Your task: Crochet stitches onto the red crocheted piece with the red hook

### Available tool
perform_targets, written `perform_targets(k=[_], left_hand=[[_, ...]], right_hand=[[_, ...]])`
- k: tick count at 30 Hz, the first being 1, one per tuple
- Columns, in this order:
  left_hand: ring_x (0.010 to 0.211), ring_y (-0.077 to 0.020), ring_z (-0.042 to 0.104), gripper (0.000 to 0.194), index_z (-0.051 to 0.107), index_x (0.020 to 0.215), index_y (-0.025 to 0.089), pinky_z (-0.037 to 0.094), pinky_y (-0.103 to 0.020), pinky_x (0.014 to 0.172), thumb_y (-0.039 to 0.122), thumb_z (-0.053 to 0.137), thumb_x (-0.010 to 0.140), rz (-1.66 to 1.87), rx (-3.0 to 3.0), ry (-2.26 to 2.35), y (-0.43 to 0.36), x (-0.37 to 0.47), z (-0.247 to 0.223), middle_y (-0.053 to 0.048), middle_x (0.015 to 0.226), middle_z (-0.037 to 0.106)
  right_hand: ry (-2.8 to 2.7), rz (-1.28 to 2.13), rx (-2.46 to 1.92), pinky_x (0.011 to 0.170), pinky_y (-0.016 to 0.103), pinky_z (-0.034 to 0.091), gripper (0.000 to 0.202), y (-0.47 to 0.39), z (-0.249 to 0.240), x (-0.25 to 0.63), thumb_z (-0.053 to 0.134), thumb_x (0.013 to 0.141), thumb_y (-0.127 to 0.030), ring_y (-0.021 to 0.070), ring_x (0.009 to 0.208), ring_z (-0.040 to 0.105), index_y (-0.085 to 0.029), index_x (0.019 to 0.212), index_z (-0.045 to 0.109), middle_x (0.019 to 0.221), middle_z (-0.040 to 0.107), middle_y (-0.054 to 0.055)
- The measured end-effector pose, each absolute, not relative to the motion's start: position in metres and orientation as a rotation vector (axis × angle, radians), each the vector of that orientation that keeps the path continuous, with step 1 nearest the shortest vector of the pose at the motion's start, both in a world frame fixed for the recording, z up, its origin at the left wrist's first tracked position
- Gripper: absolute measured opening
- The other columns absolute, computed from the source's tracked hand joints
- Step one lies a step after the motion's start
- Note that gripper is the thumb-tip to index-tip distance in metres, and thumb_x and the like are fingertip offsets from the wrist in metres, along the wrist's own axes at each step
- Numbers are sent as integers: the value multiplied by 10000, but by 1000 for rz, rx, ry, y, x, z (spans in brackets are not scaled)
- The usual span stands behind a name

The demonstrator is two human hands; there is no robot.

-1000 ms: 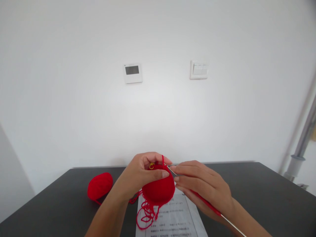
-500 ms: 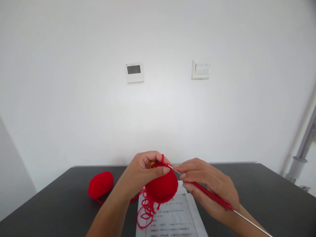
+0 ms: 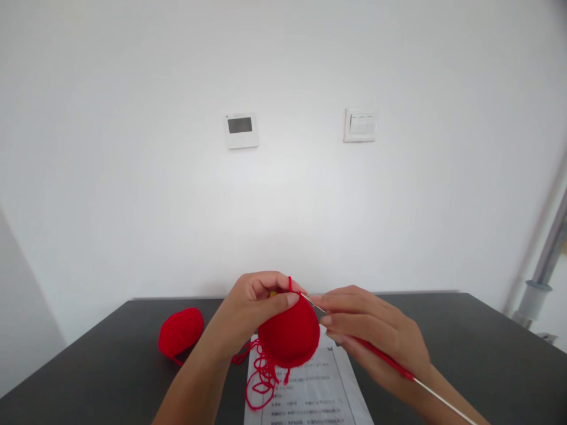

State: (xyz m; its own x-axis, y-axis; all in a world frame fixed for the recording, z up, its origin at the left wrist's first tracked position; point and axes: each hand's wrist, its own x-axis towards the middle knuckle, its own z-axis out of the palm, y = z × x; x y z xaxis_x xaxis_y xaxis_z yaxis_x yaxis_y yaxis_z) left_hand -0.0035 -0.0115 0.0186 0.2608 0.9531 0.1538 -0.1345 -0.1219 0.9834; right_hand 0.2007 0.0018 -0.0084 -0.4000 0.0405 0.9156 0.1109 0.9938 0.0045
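Observation:
A round red crocheted piece (image 3: pixel 290 333) hangs from my left hand (image 3: pixel 261 301), pinched at its top edge between thumb and fingers. A red strand loops over the left index finger, and a bit of yellow shows behind the thumb. My right hand (image 3: pixel 376 330) holds a crochet hook (image 3: pixel 388 361) with a red grip and metal shaft. The hook's tip touches the top edge of the piece, beside the left fingertips. Loose red yarn (image 3: pixel 261 386) lies in tangled loops below the piece, on a printed sheet (image 3: pixel 310 401).
A red yarn ball (image 3: pixel 181 332) rests at the left on the dark table (image 3: pixel 110 366). On the white wall behind are a thermostat (image 3: pixel 241 131) and a switch plate (image 3: pixel 360 125). A grey pipe (image 3: pixel 547 260) stands at the far right.
The crocheted piece has tilted slightly, with its lower edge a little lower. My left thumb has shifted slightly left and up. The hook is still at the top edge.

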Motion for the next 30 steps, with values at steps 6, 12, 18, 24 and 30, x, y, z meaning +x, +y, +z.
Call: perform_targets(k=[6, 12, 18, 24, 30], left_hand=[[544, -82, 577, 143, 752, 711, 174, 407, -179, 523, 272, 830, 643, 1197, 1279, 865, -12, -3, 20, 13, 628, 716], [492, -69, 558, 128, 760, 728, 179, 380, -157, 462, 271, 818, 661, 1169, 1300, 830, -13, -5, 19, 17, 594, 701], [497, -67, 552, 109, 766, 730, 189, 383, -152, 463, 274, 808, 676, 1150, 1327, 828, -12, -7, 19, 15, 592, 696], [514, -60, 532, 65, 766, 713, 185, 373, -149, 475, 236, 794, 684, 1158, 1367, 856, -12, -7, 20, 23, 601, 680], [538, -79, 541, 35, 774, 717, 193, 373, -166, 484, 222, 762, 704, 1142, 1444, 895, -13, -7, 22, 15, 622, 689]], right_hand=[[-2000, -2, -70, 704, 300, 580, 259, 6, -13, 204, 560, 902, -79, 181, 820, 673, -195, 1120, 638, 903, 734, 106], [-1958, 490, -61, 701, 252, 553, 288, 6, -13, 207, 593, 873, -51, 155, 831, 672, -231, 1078, 685, 941, 714, 74], [-1949, 615, -79, 694, 254, 544, 311, 9, -15, 208, 619, 852, -35, 153, 828, 669, -247, 1066, 699, 947, 722, 60], [-1945, 628, -85, 709, 271, 542, 303, 9, -16, 207, 612, 853, -23, 155, 826, 669, -235, 1050, 702, 944, 730, 60], [-1935, 638, -122, 687, 278, 538, 250, 8, -13, 206, 616, 858, -51, 156, 784, 673, -230, 1003, 713, 883, 734, 52]])
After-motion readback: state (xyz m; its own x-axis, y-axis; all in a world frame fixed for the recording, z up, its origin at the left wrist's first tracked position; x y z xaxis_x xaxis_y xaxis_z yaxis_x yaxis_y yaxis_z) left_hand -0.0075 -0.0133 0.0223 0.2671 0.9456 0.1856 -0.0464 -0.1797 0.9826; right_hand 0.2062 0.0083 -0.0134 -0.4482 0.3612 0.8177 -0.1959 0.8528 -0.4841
